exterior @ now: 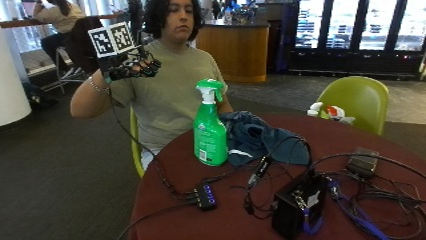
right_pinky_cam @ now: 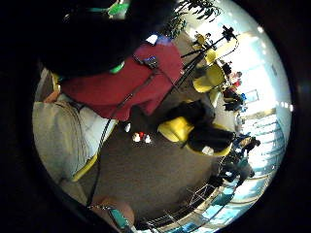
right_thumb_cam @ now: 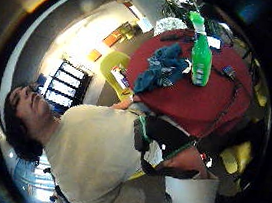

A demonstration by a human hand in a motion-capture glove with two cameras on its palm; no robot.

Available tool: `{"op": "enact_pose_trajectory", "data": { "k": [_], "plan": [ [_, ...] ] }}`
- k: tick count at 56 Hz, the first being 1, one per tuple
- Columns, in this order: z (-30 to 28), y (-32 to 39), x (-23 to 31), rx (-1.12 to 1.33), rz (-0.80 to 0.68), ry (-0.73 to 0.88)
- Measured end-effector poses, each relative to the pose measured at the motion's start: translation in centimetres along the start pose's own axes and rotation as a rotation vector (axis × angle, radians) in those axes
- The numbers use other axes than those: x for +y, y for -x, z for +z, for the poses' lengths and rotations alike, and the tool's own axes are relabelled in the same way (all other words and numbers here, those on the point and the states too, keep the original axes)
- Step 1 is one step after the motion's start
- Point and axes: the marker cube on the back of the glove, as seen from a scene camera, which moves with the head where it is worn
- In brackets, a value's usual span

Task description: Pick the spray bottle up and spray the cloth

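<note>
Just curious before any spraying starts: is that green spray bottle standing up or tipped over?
Upright. The green spray bottle stands on its base on the red table, nozzle on top, beside the crumpled blue cloth.

A round, dark red table (exterior: 279,220) stands on grey carpeted floor (exterior: 60,175). A yellow-green moulded chair (exterior: 356,100) sits at its far edge; further yellow chairs (right_pinky_cam: 177,128) occupy the floor seen in the little-finger-side view. A curved wooden counter (exterior: 233,45) and a row of dark, glass-fronted cabinets (exterior: 353,30) line the back of the room. A white column (exterior: 12,85) stands beside a bright window with a high bench (exterior: 26,22). A potted plant (right_pinky_cam: 197,9) stands near daylit glazing (right_pinky_cam: 265,131).
</note>
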Motion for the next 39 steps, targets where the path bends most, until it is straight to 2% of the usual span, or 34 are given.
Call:
{"op": "enact_pose_trajectory", "data": {
  "k": [16,31,39],
  "plan": [
    [1.4,-0.7,-1.2,-0.054,0.022,-0.007],
    [7.2,0.3,-3.6,-0.389,0.154,-0.092],
    [9.5,1.2,-5.7,-0.624,0.253,-0.25]
  ]
}}
